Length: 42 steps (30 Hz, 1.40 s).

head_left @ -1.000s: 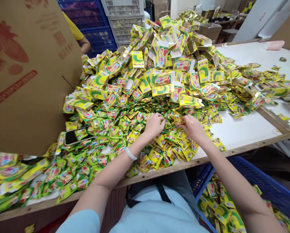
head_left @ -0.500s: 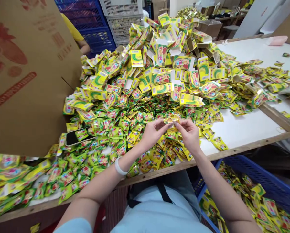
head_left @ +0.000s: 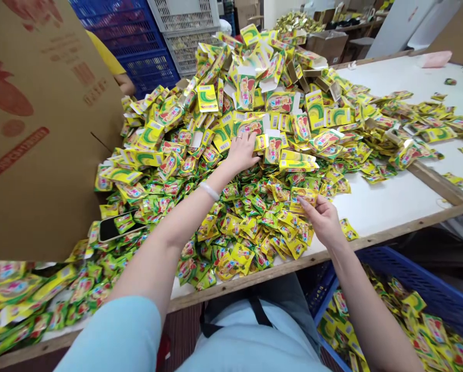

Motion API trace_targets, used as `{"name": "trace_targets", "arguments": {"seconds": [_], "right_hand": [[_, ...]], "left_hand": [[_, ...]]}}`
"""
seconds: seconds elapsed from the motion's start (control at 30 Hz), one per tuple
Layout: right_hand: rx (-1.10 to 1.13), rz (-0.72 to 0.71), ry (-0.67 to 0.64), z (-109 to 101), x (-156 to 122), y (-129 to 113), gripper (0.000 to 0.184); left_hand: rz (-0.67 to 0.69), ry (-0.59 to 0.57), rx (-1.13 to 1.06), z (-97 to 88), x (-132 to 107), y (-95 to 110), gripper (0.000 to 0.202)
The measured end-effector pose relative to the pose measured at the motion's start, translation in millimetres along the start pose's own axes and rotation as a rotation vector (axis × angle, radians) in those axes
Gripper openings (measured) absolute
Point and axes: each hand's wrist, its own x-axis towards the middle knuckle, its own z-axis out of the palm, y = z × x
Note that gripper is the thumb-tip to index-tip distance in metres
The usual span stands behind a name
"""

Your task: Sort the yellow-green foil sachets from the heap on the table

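Note:
My left hand (head_left: pixel 243 152) reaches into the heap of small yellow-green candy boxes (head_left: pixel 281 101), its fingers curled over one small yellow box (head_left: pixel 261 142) that lies there. Part of that box is hidden under the fingers. Closer to the table's front edge, my right hand (head_left: pixel 326 219) pinches yellow candy packets (head_left: pixel 304 196) between thumb and fingers; how many cannot be made out. Below both hands spreads a pile of loose yellow and green packets (head_left: pixel 250 227).
A large cardboard carton (head_left: pixel 57 129) stands on the left, with a phone (head_left: pixel 118 227) among packets beside it. A blue crate (head_left: pixel 420 289) of packets sits below the table edge at right. Stacked crates (head_left: pixel 138 41) and a person's yellow sleeve (head_left: pixel 105 51) are behind.
My left hand has left the right hand and moved up and forward onto a small box in the heap. My right hand has shifted slightly right, still holding yellow packets.

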Motion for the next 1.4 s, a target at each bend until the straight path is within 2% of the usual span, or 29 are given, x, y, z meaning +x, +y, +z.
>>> {"name": "trace_targets", "arguments": {"seconds": [0.07,0.13,0.17,0.23,0.33,0.4,0.5,0.57,0.63,0.73,0.87,1.0,1.07,1.2,1.3,1.4], "right_hand": [[-0.029,-0.050,0.026,-2.9,-2.7,-0.6,0.031],[-0.046,-0.085,0.047,-6.8,-4.3,-0.8,0.032],[-0.043,-0.088,0.051,-9.2,-4.6,-0.7,0.031],[0.010,-0.065,0.034,-13.7,-4.8,-0.1,0.031],[0.155,0.010,-0.033,-14.3,-6.2,0.5,0.033],[0.183,0.060,-0.073,-9.4,-8.8,-1.4,0.037],[0.096,0.078,-0.094,3.1,-15.2,-11.7,0.036],[0.059,0.042,-0.088,14.2,-20.1,-24.1,0.031],[0.058,-0.035,-0.103,27.9,-24.0,-38.8,0.027],[-0.022,-0.174,-0.204,51.1,-26.6,-57.3,0.022],[-0.392,-0.383,-0.303,68.7,-26.9,-67.4,0.019],[-0.717,-0.524,-0.406,64.7,-29.2,-74.1,0.012],[-0.824,-0.523,-0.504,62.7,-30.4,-79.7,0.012],[-0.997,-0.429,-0.659,65.3,-27.8,-90.1,0.019],[-0.905,-0.370,-0.727,62.7,-22.3,-91.9,0.021],[-0.734,-0.326,-0.635,54.4,-18.1,-87.2,0.017]], "left_hand": [[-0.041,-0.017,0.033,6.2,12.5,-11.9,0.055],[-0.029,0.042,-0.062,9.7,7.3,-16.3,0.036],[-0.013,0.082,-0.155,9.3,-1.2,-15.9,0.032],[0.015,0.114,-0.418,4.0,-26.8,-10.7,0.035],[0.004,-0.040,-0.887,-10.5,-76.2,5.2,0.040],[-0.075,-0.157,-1.127,-18.7,-108.1,17.7,0.040],[-0.235,-0.213,-1.326,-22.1,-145.5,32.0,0.034],[-0.293,-0.229,-1.342,-18.9,-162.5,38.4,0.033],[-0.311,-0.245,-1.303,-13.9,-174.6,44.7,0.040],[-0.305,-0.247,-1.296,-9.5,-187.1,56.9,0.054],[-0.271,-0.255,-1.386,-16.5,-197.7,70.1,0.065],[-0.209,-0.209,-1.282,-29.0,-204.5,71.8,0.078],[-0.177,-0.235,-1.215,-32.6,-206.3,71.6,0.082],[-0.125,-0.236,-1.101,-33.4,-205.0,71.5,0.087],[-0.146,-0.342,-1.142,-32.5,-202.9,68.7,0.092],[-0.165,-0.465,-1.213,-32.0,-202.7,65.0,0.094]]}}
